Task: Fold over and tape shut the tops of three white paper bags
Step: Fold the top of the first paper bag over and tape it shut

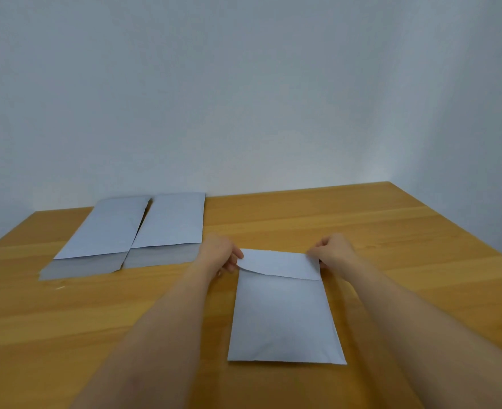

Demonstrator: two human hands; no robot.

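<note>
Nearest the person on the wooden table [361,231], one white paper bag [285,317] lies flat, its top flap [279,262] already turned over toward them. Left hand [218,253] pinches the flap's left corner, fingers curled round the edge; right hand [333,250] pinches the right corner the same way. Both have paper between thumb and fingers, nothing else held.

Two stacks of flat bags sit well left of that bag and farther back: left stack [96,240] and right stack [167,231], touching or nearly so along their long edges. No tape shows anywhere near the bag (may be out of view).

Step in hand, by the look of it: setting the fold on the first bag. The flap's lower edge runs slightly skewed, lower on the right. Doing it well likely means:
- level both corners so the fold line sits square to the bag's sides
- press flat from the middle outward to crease without wrinkles
- keep one hand on the flap while fetching tape, or it may spring up

Likely early in the task; no bag looks taped.
</note>
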